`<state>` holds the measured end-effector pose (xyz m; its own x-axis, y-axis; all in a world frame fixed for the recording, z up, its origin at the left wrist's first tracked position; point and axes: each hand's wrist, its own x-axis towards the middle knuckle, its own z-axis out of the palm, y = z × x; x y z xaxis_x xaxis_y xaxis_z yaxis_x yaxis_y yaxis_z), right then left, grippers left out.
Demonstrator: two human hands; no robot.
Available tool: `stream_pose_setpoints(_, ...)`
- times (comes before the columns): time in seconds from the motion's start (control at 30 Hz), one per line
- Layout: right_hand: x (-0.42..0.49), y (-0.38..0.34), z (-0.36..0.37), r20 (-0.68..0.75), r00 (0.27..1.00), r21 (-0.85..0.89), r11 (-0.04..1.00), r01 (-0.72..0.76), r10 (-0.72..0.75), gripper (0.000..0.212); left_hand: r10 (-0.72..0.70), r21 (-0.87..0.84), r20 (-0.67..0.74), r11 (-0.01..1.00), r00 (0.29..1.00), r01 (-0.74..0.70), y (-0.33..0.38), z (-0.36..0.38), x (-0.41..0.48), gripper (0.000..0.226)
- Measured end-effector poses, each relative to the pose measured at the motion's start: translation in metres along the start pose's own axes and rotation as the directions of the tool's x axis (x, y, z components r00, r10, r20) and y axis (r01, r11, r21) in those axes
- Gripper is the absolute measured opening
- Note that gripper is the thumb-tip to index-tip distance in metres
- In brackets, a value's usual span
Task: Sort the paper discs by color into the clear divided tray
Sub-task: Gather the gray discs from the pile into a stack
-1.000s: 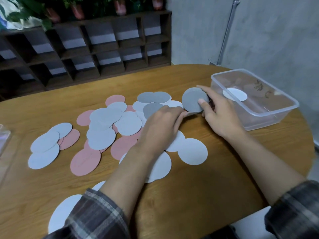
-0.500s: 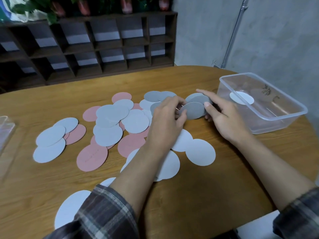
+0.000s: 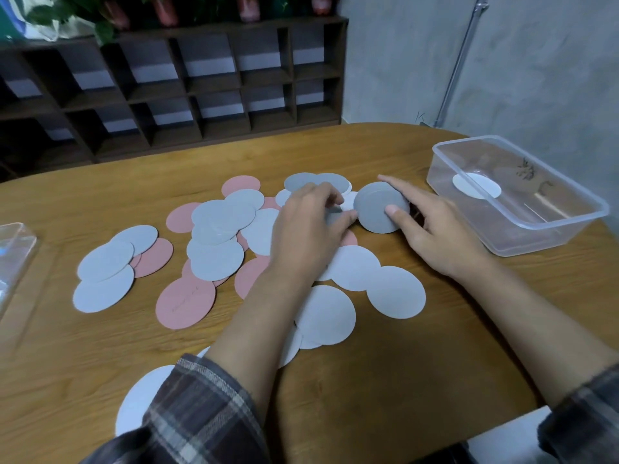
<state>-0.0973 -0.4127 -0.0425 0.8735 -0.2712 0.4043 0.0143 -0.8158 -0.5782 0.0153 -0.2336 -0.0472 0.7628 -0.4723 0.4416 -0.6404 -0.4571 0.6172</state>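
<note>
Head view, looking down on a round wooden table (image 3: pixel 385 390) strewn with paper discs. At the right edge stands the clear tray (image 3: pixel 522 226); only one white disc (image 3: pixel 477 186) lies on its floor, and no divider can be made out from here. The main scatter (image 3: pixel 217 236) of pale grey-blue, pink and white discs covers the table's middle and left, many overlapping, so the sorting is judged to be at an early stage.

Change over the last second: the right hand (image 3: pixel 432 229) held its dark grey stack tilted and raised, then lowered it half a second ago as the left hand (image 3: pixel 304 229) brought another grey disc against it. Now the stack of grey discs (image 3: pixel 376 207) is again tilted up, squared, and appears thicker. This suggests the greys are being gathered into one pile before a single transfer to the tray.

The right hand grasps the stack, thumb pressed on its near face, index finger extended along the far edge; the stack sits between the two hands, near but apart from the tray. The left hand's fingers curl onto a further grey disc (image 3: pixel 333 216) just beside the stack; whether it is pinched or merely pressed cannot be told.
</note>
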Motion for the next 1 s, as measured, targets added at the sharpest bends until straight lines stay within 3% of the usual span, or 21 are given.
stream_pose_setpoints(0.13,-0.001,0.001,-0.002,-0.011,1.0,0.011,1.0,-0.028,0.029,0.044,0.002,0.199,0.077,0.98,0.997,-0.018,-0.01,-0.003,0.001,0.045)
stream_pose_setpoints(0.33,0.0,0.004,-0.002,-0.012,0.998,0.021,0.998,-0.054,0.054,0.043,-0.004,0.248,0.031,0.969,1.0,-0.004,-0.006,-0.003,-0.002,0.032)
stream_pose_setpoints(0.5,0.002,0.006,0.0,-0.006,0.998,0.026,0.998,-0.062,0.062,0.042,0.013,0.174,-0.014,0.985,1.0,-0.01,-0.001,-0.004,-0.002,0.027)
stream_pose_setpoints(0.7,0.002,0.008,-0.001,-0.016,0.998,0.027,0.998,-0.064,0.065,0.043,0.103,0.192,-0.073,0.977,0.992,-0.087,0.0,-0.002,-0.001,0.041)
stream_pose_setpoints(0.87,0.002,0.007,-0.001,-0.049,0.995,0.049,0.996,-0.08,0.082,0.048,0.18,0.089,-0.23,0.982,0.956,-0.164,0.002,-0.002,-0.002,0.026)
stream_pose_setpoints(1.0,0.001,0.005,-0.002,-0.063,0.993,0.058,0.994,-0.092,0.096,0.049,0.167,-0.115,-0.207,0.974,0.964,-0.194,0.007,-0.002,-0.004,0.014)
